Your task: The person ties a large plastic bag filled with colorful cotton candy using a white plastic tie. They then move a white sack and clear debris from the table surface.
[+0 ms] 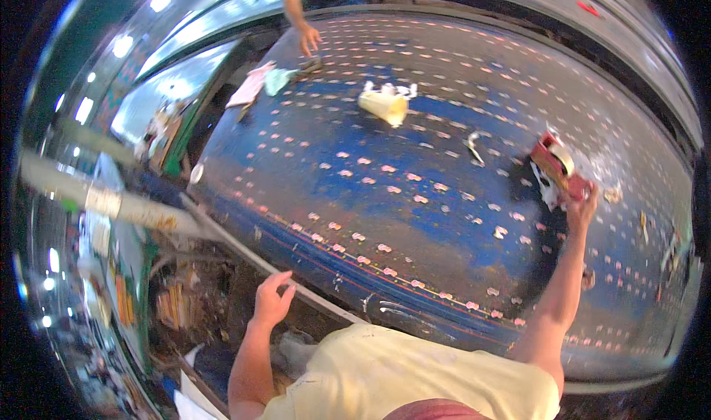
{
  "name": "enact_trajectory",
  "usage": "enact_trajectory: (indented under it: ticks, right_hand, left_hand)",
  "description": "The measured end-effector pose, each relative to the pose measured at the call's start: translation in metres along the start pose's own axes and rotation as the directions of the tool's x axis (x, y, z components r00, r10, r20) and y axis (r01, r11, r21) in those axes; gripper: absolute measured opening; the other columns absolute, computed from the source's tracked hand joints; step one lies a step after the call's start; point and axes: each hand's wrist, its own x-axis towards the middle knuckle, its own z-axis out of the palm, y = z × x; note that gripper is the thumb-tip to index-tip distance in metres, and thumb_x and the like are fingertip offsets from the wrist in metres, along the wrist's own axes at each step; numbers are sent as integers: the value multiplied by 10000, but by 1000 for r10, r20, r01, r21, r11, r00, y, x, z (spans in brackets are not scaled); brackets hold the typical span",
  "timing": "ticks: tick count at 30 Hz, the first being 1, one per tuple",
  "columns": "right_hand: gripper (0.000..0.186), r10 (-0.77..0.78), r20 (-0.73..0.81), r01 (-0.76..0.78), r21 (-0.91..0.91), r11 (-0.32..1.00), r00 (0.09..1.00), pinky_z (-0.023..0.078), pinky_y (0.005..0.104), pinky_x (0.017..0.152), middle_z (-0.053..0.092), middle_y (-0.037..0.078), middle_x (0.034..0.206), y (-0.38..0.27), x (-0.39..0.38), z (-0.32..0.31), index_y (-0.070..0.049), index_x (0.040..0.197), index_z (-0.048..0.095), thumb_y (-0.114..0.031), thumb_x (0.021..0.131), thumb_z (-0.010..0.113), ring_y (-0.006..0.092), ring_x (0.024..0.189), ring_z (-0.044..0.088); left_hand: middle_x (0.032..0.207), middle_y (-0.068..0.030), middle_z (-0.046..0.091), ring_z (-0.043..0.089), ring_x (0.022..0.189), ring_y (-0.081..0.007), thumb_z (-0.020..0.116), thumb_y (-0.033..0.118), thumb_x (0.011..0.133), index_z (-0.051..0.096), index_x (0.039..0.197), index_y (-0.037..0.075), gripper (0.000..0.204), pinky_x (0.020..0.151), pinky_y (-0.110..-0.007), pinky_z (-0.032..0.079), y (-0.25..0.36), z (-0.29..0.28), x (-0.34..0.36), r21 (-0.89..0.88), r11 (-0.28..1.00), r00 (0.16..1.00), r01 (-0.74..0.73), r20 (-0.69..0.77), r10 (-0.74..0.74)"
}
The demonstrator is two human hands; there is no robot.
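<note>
My right hand (583,204) is closed around the handle of a red tape dispenser (546,153) with a pale roll in it, over the right part of a large table (437,246). Whitish scraps lie under and beside the dispenser. My left hand (272,301) holds nothing; thumb and fingers are apart, just off the table's near left edge. Rows of small pink and white shapes cover the worn blue and dark tabletop; whether they are printed or loose I cannot tell.
A yellowish roll (385,109) with crumpled white material stands mid-table. A pink cloth (252,85) and a mint cloth (278,81) lie at the far left, near another person's hand (308,39). A pale pipe (111,200) runs along the left. A thin white strip (474,147) lies on the table.
</note>
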Motion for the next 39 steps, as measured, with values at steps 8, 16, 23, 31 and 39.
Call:
enact_trajectory:
  ticks: [8,16,23,31,39]
  right_hand:
    - [708,184,-88,-117,496,860,979,547,381,1064,645,119,1314,-90,-36,34,-17,1406,566,-53,819,961,237,1213,651]
    - [782,261,49,-195,796,573,964,599,411,1016,650,152,1358,-199,-97,46,-36,1492,501,4,830,915,253,1193,686]
    - [782,75,387,-379,817,435,919,589,392,979,662,99,1240,-384,-206,82,-64,1465,507,-71,803,924,230,1130,674]
    - [765,-328,686,-585,726,362,649,544,393,1032,607,75,1280,-591,-365,149,-80,1395,528,-121,752,941,227,1119,643]
    - [789,-605,755,-708,571,416,253,525,421,1097,576,63,1314,-771,-511,229,-121,1414,518,5,737,904,249,1224,622]
  left_hand:
    - [1234,-180,792,806,1041,-286,821,85,953,758,1288,4,350,940,-408,621,-11,-22,-20,-37,999,996,29,-84,-32]
    - [1250,-174,802,818,1037,-274,818,95,964,765,1290,3,343,910,-395,634,-77,-36,-62,-140,986,974,89,-195,-116]
    - [1189,-163,814,821,997,-275,824,156,974,780,1269,26,325,876,-392,636,-131,-39,-79,-236,970,949,58,-289,-127]
    - [1197,-140,816,811,993,-256,817,180,984,774,1276,52,321,882,-412,639,-239,-83,-112,-325,943,836,69,-497,-232]
    - [1190,-164,805,802,984,-273,806,192,997,768,1266,26,318,868,-412,646,-350,-128,-190,-458,875,671,160,-600,-437]
